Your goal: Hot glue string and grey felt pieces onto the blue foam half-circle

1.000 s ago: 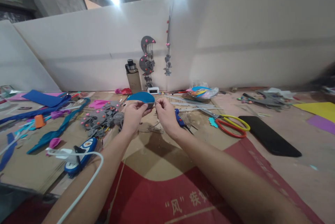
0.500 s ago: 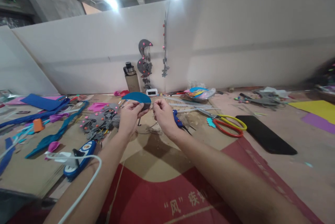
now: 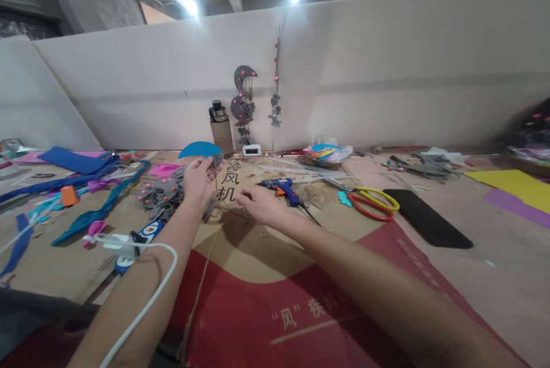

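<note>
My left hand (image 3: 197, 177) is raised above the cardboard table cover (image 3: 258, 253) and grips a blue half-round foam piece (image 3: 198, 149) with a grey bit at its right end. My right hand (image 3: 254, 205) has come down low over the cardboard, fingers stretched toward a thin thread lying there; nothing shows in it. A blue hot glue gun (image 3: 281, 187) lies just beyond my right hand. A pile of grey felt cut-outs with pink beads (image 3: 161, 196) lies left of my left hand.
Scissors with yellow and red handles (image 3: 370, 202) and a black phone (image 3: 426, 226) lie to the right. A bottle (image 3: 220, 129) and hanging grey moon ornaments (image 3: 243, 101) stand at the back wall. Blue foam strips (image 3: 90, 210) and a white cable (image 3: 141, 276) lie left.
My hands have parted: the left moved left and up with the blue foam piece, the right let go and dropped to the cardboard with fingers stretched out.
</note>
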`<action>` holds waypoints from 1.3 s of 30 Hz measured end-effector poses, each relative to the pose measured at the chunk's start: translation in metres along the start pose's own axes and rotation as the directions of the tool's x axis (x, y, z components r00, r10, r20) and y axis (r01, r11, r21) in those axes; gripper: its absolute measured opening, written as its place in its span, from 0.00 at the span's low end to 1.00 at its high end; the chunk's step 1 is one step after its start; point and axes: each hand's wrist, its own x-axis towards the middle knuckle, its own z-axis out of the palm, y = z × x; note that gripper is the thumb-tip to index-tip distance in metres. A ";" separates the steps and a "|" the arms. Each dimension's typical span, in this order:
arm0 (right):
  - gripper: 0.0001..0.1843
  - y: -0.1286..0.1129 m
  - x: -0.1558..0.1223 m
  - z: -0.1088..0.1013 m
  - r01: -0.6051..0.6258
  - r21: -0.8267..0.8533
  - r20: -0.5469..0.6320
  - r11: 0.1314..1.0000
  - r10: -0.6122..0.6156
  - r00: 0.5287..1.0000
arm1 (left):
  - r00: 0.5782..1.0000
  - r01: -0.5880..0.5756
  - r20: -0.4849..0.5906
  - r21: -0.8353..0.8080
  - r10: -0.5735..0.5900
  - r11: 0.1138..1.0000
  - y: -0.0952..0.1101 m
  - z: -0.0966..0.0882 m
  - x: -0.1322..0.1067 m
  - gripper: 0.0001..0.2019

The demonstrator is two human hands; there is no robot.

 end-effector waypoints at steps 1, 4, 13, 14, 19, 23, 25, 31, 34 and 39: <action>0.09 0.001 0.001 -0.001 0.008 -0.038 -0.121 0.999 -0.012 0.993 | 1.000 -0.016 0.005 0.006 0.016 1.000 0.000 0.003 -0.002 0.09; 0.07 0.000 0.010 -0.002 0.033 0.062 -0.339 0.998 -0.010 0.941 | 0.993 -0.113 0.049 0.092 0.109 0.989 -0.004 0.014 -0.011 0.10; 0.10 -0.013 0.031 0.007 0.046 0.145 -0.585 0.988 0.048 0.809 | 0.900 -0.435 0.261 0.527 0.348 0.730 -0.006 0.027 -0.040 0.08; 0.08 -0.012 0.030 0.006 0.064 0.158 -0.582 0.985 0.040 0.812 | 0.910 -0.413 0.255 0.482 0.328 0.773 -0.007 0.028 -0.041 0.08; 0.10 -0.008 0.022 0.001 0.064 0.327 -0.491 0.943 0.112 0.864 | 0.974 -0.185 0.164 0.166 0.158 0.969 -0.012 0.032 -0.038 0.11; 0.11 -0.011 0.018 0.001 0.031 0.590 -0.400 0.807 0.258 0.879 | 0.992 -0.072 0.109 0.023 0.069 0.997 -0.013 0.034 -0.039 0.10; 0.11 -0.010 0.015 0.003 0.002 0.714 -0.359 0.700 0.364 0.859 | 0.995 -0.032 0.092 -0.039 0.035 0.999 -0.012 0.034 -0.039 0.10; 0.05 0.004 -0.006 0.016 -0.244 0.689 -0.211 0.682 0.512 0.833 | 0.998 0.041 0.052 -0.127 -0.035 0.991 -0.011 0.026 -0.031 0.07; 0.09 0.002 -0.029 0.014 -0.298 0.439 -0.044 0.848 0.351 0.935 | 0.998 0.066 0.025 -0.154 -0.063 0.986 -0.009 0.024 -0.026 0.05; 0.15 -0.031 -0.072 -0.004 0.138 -0.030 0.470 0.990 -0.108 0.876 | 0.990 0.126 -0.036 -0.180 -0.134 0.976 -0.006 0.026 -0.023 0.04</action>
